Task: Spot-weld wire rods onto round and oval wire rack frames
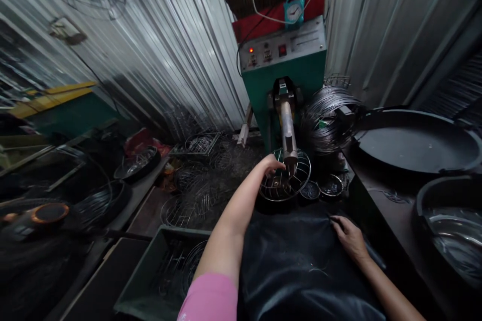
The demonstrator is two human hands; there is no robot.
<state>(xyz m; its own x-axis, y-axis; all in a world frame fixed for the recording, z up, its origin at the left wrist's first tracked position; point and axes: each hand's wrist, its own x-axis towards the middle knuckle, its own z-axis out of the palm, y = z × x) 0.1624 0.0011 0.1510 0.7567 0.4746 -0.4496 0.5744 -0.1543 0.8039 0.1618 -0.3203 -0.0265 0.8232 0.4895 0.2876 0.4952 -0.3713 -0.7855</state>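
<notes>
My left hand (271,164) reaches in from the left and is closed at the rim of a round wire basket (276,199). The basket hangs around the lower end of a metal welding arm (288,130), which juts from a green machine (259,90). My right hand (350,238) is at the right edge of a black apron (289,256) over my lap. Its thumb and fingertips are pressed together there; anything between them is too small to make out. Two small bowls (331,185) of metal parts stand just right of the basket.
A coil of wire (331,115) stands right of the machine. Further right are a wide black tray (417,140) and a deep black tub (429,205) with metal pieces. A green crate (139,276) and piled wire baskets (199,195) lie to the left. A turquoise clock (294,11) hangs above.
</notes>
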